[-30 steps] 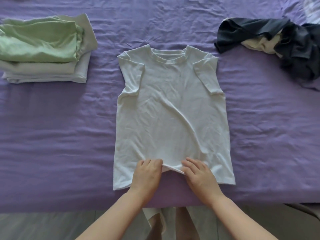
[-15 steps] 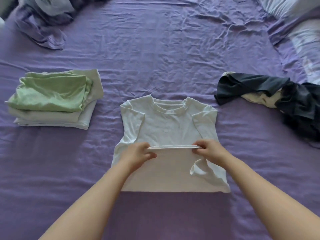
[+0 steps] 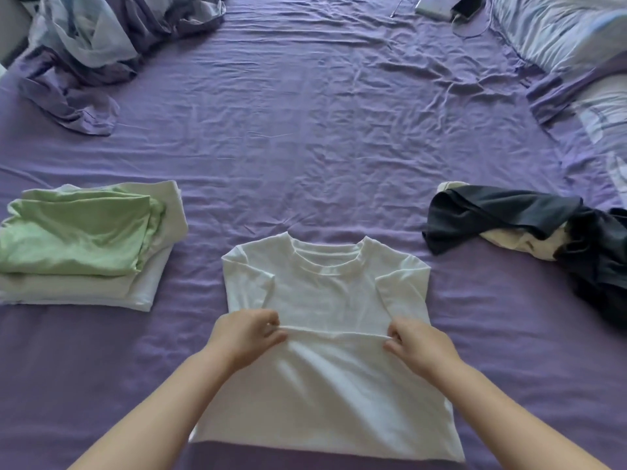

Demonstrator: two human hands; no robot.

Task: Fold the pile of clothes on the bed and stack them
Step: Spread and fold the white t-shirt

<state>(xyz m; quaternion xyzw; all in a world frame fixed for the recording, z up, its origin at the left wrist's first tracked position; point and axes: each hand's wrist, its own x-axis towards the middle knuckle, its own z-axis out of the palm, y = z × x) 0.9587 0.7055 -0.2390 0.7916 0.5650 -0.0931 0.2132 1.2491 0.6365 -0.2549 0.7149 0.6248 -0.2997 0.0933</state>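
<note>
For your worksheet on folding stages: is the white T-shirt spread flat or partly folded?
Partly folded: both hands, left hand and right hand, hold the white T-shirt's hem over its chest.

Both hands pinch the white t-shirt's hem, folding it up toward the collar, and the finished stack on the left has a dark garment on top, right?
Not quite. The head view shows a light green garment topping the stack; the dark clothes lie unfolded at right. The rest holds: left hand and right hand pinch the white t-shirt hem.

No legible text anywhere.
</note>
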